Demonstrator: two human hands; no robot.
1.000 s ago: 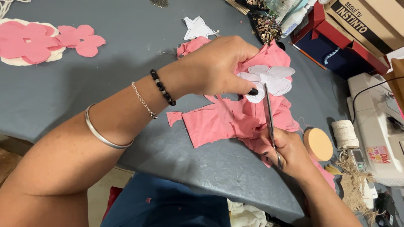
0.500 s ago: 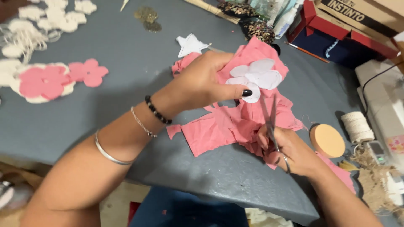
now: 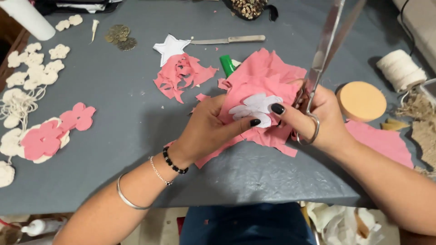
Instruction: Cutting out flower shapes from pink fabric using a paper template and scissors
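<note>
A white flower-shaped template (image 3: 255,109) lies flat against a piece of pink fabric (image 3: 263,90), both raised just above the grey table (image 3: 113,136) near its front edge. The left hand (image 3: 206,129) is closed around the fabric from the left, its thumb pressing the lower edge of the template against the cloth. The right hand (image 3: 324,120) is closed on a pair of metal scissors (image 3: 320,59), fingers through the handle loops, its thumb also resting on the template's right side; the blades point up and away toward the far edge, and whether they are parted cannot be told. Loose pink scraps (image 3: 181,75) lie on the table just behind the held fabric, with a white star cut-out (image 3: 170,46) touching them and a knife (image 3: 229,40) beyond. A green marker (image 3: 226,65) shows partly under the fabric. To the right sit a round tan disc (image 3: 361,100) and a spool of cream twine (image 3: 399,69). Well apart on the left lie finished pink flowers (image 3: 54,131) on cream backing and cream flower cut-outs (image 3: 34,68).
</note>
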